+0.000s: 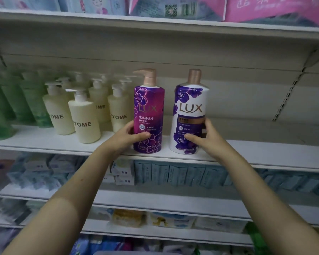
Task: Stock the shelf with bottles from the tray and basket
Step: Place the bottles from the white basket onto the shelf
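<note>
The purple LUX pump bottle (pixel 148 115) stands upright on the white shelf (pixel 265 153), its base near the front edge and its pink pump spout pointing left. Just to its right, with a narrow gap between them, stands the white LUX bottle (pixel 189 116), which has purple flowers and a rose-gold cap; its base is also close to the front edge.

The left hand (pixel 126 137) grips the purple bottle low on its left side. Its thumb lies across the front of the label and its fingers curl round behind, out of sight. The right hand (pixel 204 138) grips the white bottle low on its right side, with the thumb reaching across the front over the flower print and the fingers wrapped round the right flank. Each bottle rises well above the hand holding it, and both bare forearms reach up from below.

Left of the purple bottle, cream ZYOME pump bottles (pixel 84 116) stand in a cluster, the nearest just beside it. Green bottles (pixel 17 100) fill the shelf further left, blurred. To the right of the white bottle the shelf board is bare. The shelf above carries pink and pale blue packs (pixel 265 8). The one below holds a row of blue-grey packets (pixel 182 173).
</note>
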